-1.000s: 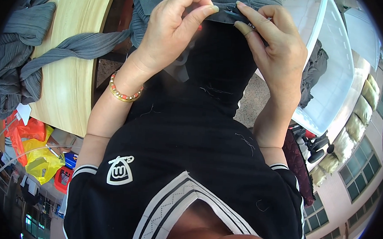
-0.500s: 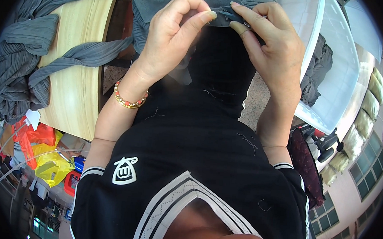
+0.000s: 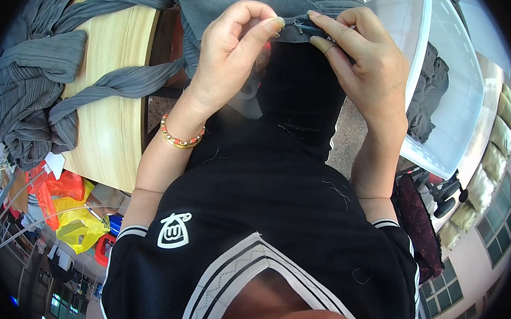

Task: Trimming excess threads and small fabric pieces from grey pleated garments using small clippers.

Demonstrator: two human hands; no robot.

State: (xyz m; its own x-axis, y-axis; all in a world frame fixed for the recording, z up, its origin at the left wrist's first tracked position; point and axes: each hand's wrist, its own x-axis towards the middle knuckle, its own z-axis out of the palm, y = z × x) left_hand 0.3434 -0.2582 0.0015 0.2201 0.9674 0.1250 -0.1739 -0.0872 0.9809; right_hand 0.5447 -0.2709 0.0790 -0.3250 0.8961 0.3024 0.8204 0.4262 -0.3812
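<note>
A ribbed grey knit garment (image 3: 200,10) hangs across the top middle, over my dark-clothed lap. My left hand (image 3: 229,55) is closed, thumb and fingertips pinching the garment's edge. To its right, my right hand (image 3: 372,61) holds a small blue tool (image 3: 314,30) between thumb and fingers. The tool's bright metal-looking end lies against the garment's edge and points toward my left fingertips. Its exact kind is too small to tell. Part of the edge is hidden behind my right fingers, one of which wears a ring or band.
On the left, a pale wooden tabletop (image 3: 116,40) bears twisted grey garment pieces (image 3: 28,99). A translucent plastic bin (image 3: 460,108) with dark grey cloth (image 3: 428,91) stands at right. Red (image 3: 61,185) and yellow plastic bags (image 3: 81,228) lie lower left; a dark red patterned cushion (image 3: 418,225) is lower right.
The whole view has shifted slightly, so most things sit a little lower and further right. Both hands keep the same hold; the tool's metal end shows more plainly at the garment's edge.
</note>
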